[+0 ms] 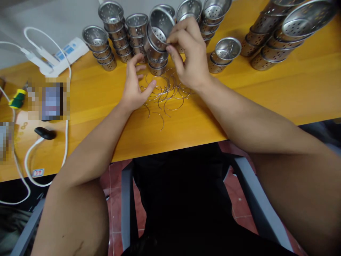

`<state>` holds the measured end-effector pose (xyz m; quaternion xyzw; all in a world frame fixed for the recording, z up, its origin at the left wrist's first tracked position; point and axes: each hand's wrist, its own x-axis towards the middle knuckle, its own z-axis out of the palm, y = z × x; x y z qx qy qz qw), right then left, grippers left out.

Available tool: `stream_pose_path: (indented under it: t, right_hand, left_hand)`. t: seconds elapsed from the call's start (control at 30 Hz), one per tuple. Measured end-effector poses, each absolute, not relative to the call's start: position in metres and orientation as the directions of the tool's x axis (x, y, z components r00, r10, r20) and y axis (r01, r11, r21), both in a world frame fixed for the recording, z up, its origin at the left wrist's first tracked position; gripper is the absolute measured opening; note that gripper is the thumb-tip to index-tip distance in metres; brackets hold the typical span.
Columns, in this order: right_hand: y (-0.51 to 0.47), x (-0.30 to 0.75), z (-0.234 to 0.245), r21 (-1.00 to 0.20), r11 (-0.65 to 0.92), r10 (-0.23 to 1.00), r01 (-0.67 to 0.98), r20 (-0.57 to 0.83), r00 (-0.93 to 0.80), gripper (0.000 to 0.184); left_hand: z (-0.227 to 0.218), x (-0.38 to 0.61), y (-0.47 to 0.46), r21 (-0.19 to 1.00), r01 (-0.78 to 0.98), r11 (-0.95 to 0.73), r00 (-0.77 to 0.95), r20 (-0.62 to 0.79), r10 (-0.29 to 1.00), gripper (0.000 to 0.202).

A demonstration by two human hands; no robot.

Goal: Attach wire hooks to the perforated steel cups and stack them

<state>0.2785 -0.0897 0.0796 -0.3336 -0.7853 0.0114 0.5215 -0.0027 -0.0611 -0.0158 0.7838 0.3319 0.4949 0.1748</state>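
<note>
- The right forearm comes in long and slanted from the right; its wrist bends over the table (266,92), knuckles uppermost.
- The right hand (189,53) has its fingers curled, thumb and index tips drawn close together at the right side of a perforated metal cup (160,28). From here I can't tell whether it grips the cup or only touches it.
- That cup sits mouth-up and leaning, atop the middle stack (157,65), beyond the loose wires.
- The left forearm slants up from the lower left, the elbow bent.
- The left hand (134,85) is open and empty, thumb spread toward the wires (170,90), fingers loosely bent just beside that stack.
- Other cup stacks (102,49) stand along the back.
</note>
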Motion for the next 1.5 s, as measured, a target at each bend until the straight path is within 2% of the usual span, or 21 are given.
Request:
stream_pose_path:
  t: [0.07, 0.17, 0.23, 0.37, 0.5, 0.57, 0.63, 0.7, 0.8, 0.9, 1.0, 1.1, 1.23, 1.37, 1.5]
  right_hand:
    - [-0.095, 0.277, 0.08, -0.383, 0.826, 0.52, 0.414, 0.801, -0.296, 0.019]
    - [-0.101, 0.273, 0.077, -0.433, 0.859, 0.51, 0.273, 0.767, -0.389, 0.039]
    - [-0.104, 0.27, 0.074, -0.506, 0.822, 0.569, 0.261, 0.715, -0.405, 0.051]
    - [-0.104, 0.266, 0.071, -0.606, 0.751, 0.658, 0.261, 0.658, -0.367, 0.056]
    - [-0.101, 0.267, 0.072, -0.592, 0.76, 0.65, 0.27, 0.674, -0.352, 0.064]
    - [-0.097, 0.273, 0.074, -0.539, 0.804, 0.595, 0.251, 0.723, -0.351, 0.059]
    - [-0.091, 0.285, 0.078, -0.474, 0.848, 0.53, 0.238, 0.771, -0.353, 0.047]
    - [-0.083, 0.303, 0.082, -0.411, 0.866, 0.492, 0.286, 0.803, -0.336, 0.03]
    - [-0.073, 0.331, 0.091, -0.331, 0.786, 0.537, 0.521, 0.784, -0.312, 0.005]
    - [-0.074, 0.349, 0.104, -0.285, 0.559, 0.737, 0.778, 0.601, -0.309, 0.013]
    - [-0.084, 0.35, 0.113, -0.217, 0.341, 0.892, 0.915, 0.38, -0.242, 0.013]
    - [-0.091, 0.343, 0.115, -0.208, 0.255, 0.936, 0.944, 0.297, -0.187, 0.007]
    - [-0.083, 0.34, 0.102, -0.302, 0.248, 0.947, 0.921, 0.274, -0.166, 0.038]
    - [-0.057, 0.35, 0.074, -0.354, 0.327, 0.926, 0.876, 0.306, -0.222, 0.044]
    - [-0.033, 0.364, 0.049, -0.411, 0.463, 0.865, 0.786, 0.401, -0.3, 0.043]
  left_hand:
    - [-0.009, -0.001, -0.064, 0.574, 0.361, -0.735, 0.277, 0.687, 0.672, 0.117]
    - [-0.001, 0.001, -0.066, 0.551, 0.384, -0.741, 0.242, 0.714, 0.657, 0.112]
    - [-0.001, 0.001, -0.064, 0.571, 0.386, -0.725, 0.222, 0.705, 0.673, 0.108]
    - [-0.011, 0.004, -0.053, 0.628, 0.311, -0.713, 0.209, 0.687, 0.696, 0.103]
    - [-0.011, 0.005, -0.051, 0.628, 0.251, -0.737, 0.269, 0.686, 0.676, 0.094]
    - [-0.004, 0.003, -0.055, 0.643, 0.253, -0.723, 0.311, 0.654, 0.69, 0.094]
    - [0.001, -0.001, -0.058, 0.661, 0.26, -0.704, 0.305, 0.635, 0.71, 0.097]
    - [0.003, -0.005, -0.058, 0.667, 0.282, -0.69, 0.246, 0.644, 0.724, 0.101]
    - [0.0, -0.012, -0.052, 0.653, 0.319, -0.687, 0.142, 0.683, 0.716, 0.102]
    - [-0.005, -0.018, -0.045, 0.657, 0.317, -0.684, 0.096, 0.695, 0.713, 0.099]
    - [-0.007, -0.021, -0.043, 0.678, 0.289, -0.676, 0.096, 0.682, 0.725, 0.098]
    - [-0.004, -0.02, -0.045, 0.695, 0.284, -0.66, 0.127, 0.655, 0.744, 0.1]
    - [0.004, -0.014, -0.053, 0.723, 0.287, -0.629, 0.138, 0.618, 0.774, 0.097]
    - [0.015, -0.006, -0.061, 0.762, 0.293, -0.578, 0.1, 0.577, 0.811, 0.089]
    - [0.016, -0.005, -0.061, 0.772, 0.29, -0.565, 0.065, 0.573, 0.817, 0.091]
